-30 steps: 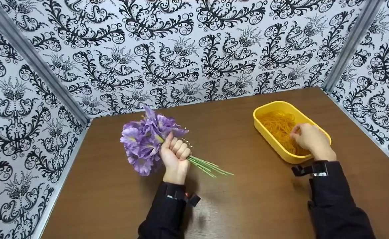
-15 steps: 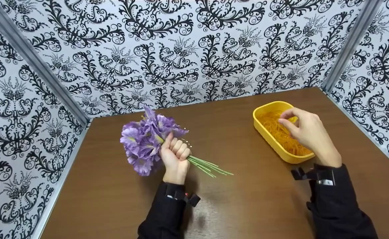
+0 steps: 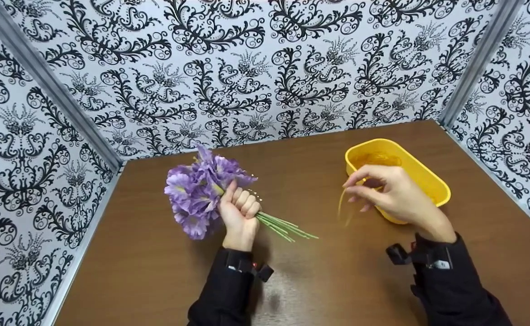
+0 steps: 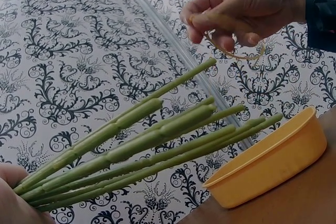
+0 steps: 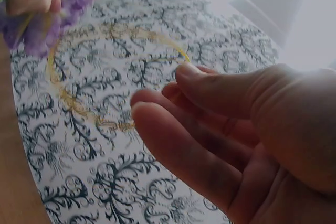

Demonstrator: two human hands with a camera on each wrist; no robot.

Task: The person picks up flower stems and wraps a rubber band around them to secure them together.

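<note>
Left hand [image 3: 239,213] clenched around a bunch of purple flowers [image 3: 199,190], gripping at the top of the green stems [image 3: 283,226]. Blossoms pointing away toward the back-left corner, stem ends sticking out to the right, low over the brown worktop [image 3: 156,280]. In the left wrist view the stems [image 4: 142,145] fan out from the fist, bare and jointed, with their tips aimed toward the yellow tray [image 4: 273,161].

Right hand [image 3: 393,194] raised above the worktop, just in front of the near-left corner of the yellow tray [image 3: 427,174]. Thumb and forefinger pinching one thin yellowish rubber band [image 3: 342,208], which hangs down as a loose loop below the fingertips, touching nothing else. Other fingers only lightly bent. From the right wrist view the rubber band [image 5: 84,77] seen as an open ring, held at the fingertips [image 5: 157,109], with the flowers [image 5: 47,19] blurred behind it.

Rubber band between the stem ends and the tray, closer to the tray and apart from the stems. More orange-yellow bands [image 3: 375,159] lying inside the tray at its far end. Patterned black-and-white walls [image 3: 265,68] around the worktop on three sides.
</note>
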